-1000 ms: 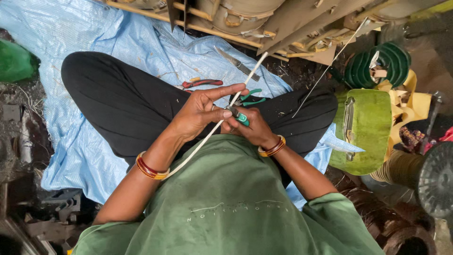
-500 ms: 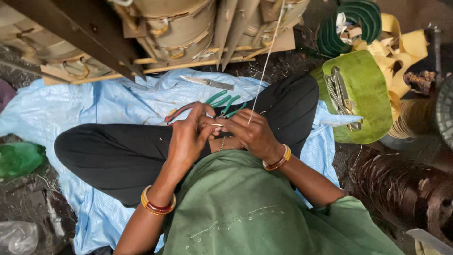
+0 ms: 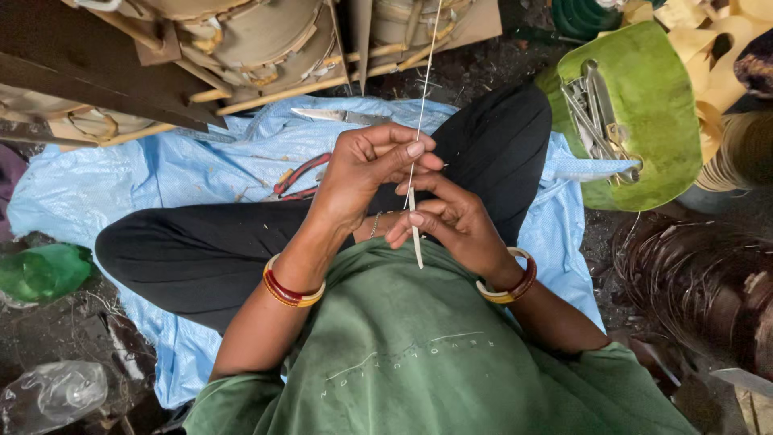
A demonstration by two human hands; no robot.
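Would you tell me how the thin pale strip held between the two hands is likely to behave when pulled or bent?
The pale strip probably flexes easily: it is very thin and long. It looks light, since the left hand and right hand manage it with fingertips alone. Being so narrow, it may slip or snap under a sharp bend.

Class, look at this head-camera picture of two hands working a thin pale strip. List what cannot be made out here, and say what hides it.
- Upper end of the thin strip: runs off the top edge of the head view.
- Pliers on the blue sheet: the jaw end is behind the left hand.
- Palm of the right hand: turned away from the camera.
- Tools on the green tray: too small and tangled to tell apart.
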